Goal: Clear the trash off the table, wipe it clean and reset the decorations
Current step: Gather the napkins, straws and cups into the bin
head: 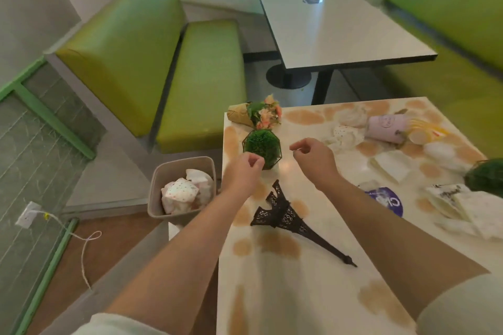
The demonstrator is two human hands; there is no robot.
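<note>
A white table [294,296] with tan blotches carries a round green plant in a black wire frame [261,146], a small wrapped flower bouquet [258,114] lying at the far left corner, and a dark Eiffel Tower model [288,215] on its side. My left hand [243,174] hovers just left of the plant with curled fingers, holding nothing. My right hand [313,159] hovers to the plant's right, fingers loosely bent and empty. Trash lies on the right: a tipped pink cup [386,128], crumpled napkins [345,133], folded white papers [392,166] and a purple lid [386,200].
A grey bin [181,168] holding crumpled paper stands on the floor left of the table. A green booth bench [201,81] is beyond it. Another green plant [487,175] sits at the right edge. A second table [334,22] stands farther back.
</note>
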